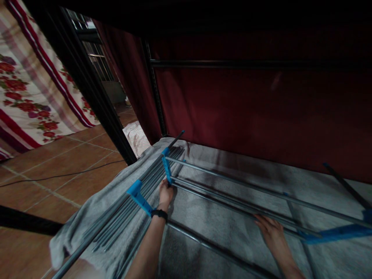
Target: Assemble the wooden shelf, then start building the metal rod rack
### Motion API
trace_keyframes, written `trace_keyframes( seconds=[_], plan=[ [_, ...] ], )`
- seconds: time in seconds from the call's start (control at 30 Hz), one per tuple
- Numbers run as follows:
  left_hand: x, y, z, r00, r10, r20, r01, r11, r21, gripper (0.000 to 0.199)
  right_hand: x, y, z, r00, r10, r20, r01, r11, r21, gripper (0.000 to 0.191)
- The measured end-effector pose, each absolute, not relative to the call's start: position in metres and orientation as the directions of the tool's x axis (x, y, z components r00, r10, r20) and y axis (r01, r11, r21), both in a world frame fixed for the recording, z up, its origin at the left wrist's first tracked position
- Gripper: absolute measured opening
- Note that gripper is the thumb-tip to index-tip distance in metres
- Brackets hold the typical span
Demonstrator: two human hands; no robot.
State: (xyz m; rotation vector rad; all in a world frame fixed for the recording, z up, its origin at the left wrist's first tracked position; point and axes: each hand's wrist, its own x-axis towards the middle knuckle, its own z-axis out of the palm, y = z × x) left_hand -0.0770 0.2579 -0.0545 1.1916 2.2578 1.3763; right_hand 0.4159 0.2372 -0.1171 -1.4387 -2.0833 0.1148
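Note:
A frame of thin grey metal tubes (215,199) joined by blue plastic brackets lies across a grey blanket. My left hand (165,193), with a black band on its wrist, is closed at the lower end of the far blue bracket (166,166), where tubes meet it. Nearer to me, a second blue bracket (142,198) joins a long side tube and a cross tube (200,241). My right hand (270,228) has its fingers over the lower tubes near their right end; its thumb is hidden. A blurred blue bracket (340,233) sits beyond it.
Several loose tubes (116,224) lie bundled on the blanket (232,157) at left. A black post (95,89) and dark red cloth (247,112) enclose the space. Tiled floor (69,166), a black cable (69,173) and a floral cloth (31,89) are at left.

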Motion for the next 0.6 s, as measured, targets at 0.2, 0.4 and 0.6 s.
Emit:
trace_keyframes(
  seconds=[0.2, 0.4, 0.6],
  plan=[
    [-0.0751, 0.2553, -0.0511, -0.627, 0.756, 0.188, 0.525, 0.231, 0.819, 0.016, 0.4159, 0.2372, -0.1176, -0.240, 0.879, 0.411, 0.824, 0.409, -0.393, 0.041],
    [-0.0705, 0.2524, -0.0474, -0.645, 0.747, 0.162, 0.507, 0.259, 0.822, 0.009, 0.4189, 0.2361, -0.1209, -0.242, 0.892, 0.382, 0.836, 0.391, -0.384, 0.042],
    [-0.0695, 0.2492, -0.0465, -0.630, 0.758, 0.168, 0.500, 0.231, 0.834, 0.011, 0.4139, 0.2353, -0.1189, -0.223, 0.893, 0.392, 0.826, 0.386, -0.410, 0.040]
  ],
)
